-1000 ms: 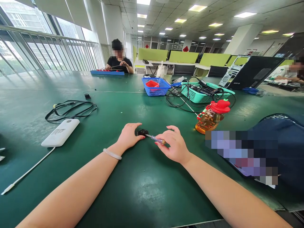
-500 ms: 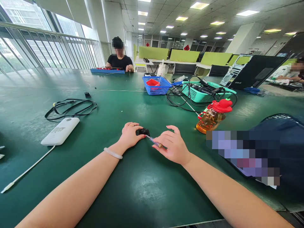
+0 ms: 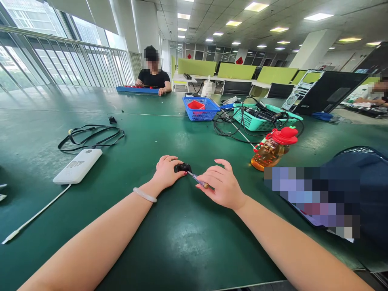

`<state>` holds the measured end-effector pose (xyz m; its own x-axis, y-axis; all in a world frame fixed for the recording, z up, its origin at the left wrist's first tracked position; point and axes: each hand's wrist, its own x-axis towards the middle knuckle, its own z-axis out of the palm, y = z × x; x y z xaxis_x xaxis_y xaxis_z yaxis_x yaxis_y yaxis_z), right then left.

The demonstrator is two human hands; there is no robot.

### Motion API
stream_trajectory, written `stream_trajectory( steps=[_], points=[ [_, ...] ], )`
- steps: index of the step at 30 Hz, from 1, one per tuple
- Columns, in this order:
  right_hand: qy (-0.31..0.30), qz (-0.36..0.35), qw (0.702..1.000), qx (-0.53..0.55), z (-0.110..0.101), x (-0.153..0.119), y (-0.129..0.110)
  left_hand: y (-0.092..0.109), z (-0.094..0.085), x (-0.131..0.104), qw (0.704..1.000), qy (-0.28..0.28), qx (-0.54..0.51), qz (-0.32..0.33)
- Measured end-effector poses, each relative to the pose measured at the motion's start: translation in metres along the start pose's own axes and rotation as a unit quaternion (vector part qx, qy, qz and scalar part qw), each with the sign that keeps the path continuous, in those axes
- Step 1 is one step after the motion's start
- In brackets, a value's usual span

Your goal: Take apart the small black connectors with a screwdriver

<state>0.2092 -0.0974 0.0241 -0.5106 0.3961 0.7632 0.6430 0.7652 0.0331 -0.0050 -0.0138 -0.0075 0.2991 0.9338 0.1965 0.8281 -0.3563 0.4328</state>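
Note:
On the green table (image 3: 145,250), my left hand (image 3: 166,173) grips a small black block-shaped part (image 3: 183,167) between thumb and fingers; its exact kind is too small to make out. My right hand (image 3: 222,184) pinches a slim screwdriver (image 3: 200,181) with a translucent purplish handle. The screwdriver slants up and left, its tip at the near side of the black part. Whether the tip sits in a screw or slot I cannot tell. The palm side of my left hand is hidden.
A white power bank (image 3: 78,166) with cables lies left. Right stands a red-capped bottle (image 3: 269,153) of amber liquid, beside a dark bag (image 3: 360,178). Farther back are a blue basket (image 3: 201,115) and a green basket (image 3: 253,121) with black cables. A person (image 3: 154,76) sits opposite.
My hands, the black part and the screwdriver hold nearly the same pose. The whole view has shifted slightly. Across the table, the person's hand has moved a little.

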Motion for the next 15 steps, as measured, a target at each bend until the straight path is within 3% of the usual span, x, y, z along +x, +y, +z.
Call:
stream_trajectory(
  steps=[15],
  points=[
    [-0.010,-0.020,1.000,-0.020,0.0005,0.0004,-0.0025,0.0008,-0.0008,0.0000,1.000,-0.006,0.008,0.000]
  ],
)
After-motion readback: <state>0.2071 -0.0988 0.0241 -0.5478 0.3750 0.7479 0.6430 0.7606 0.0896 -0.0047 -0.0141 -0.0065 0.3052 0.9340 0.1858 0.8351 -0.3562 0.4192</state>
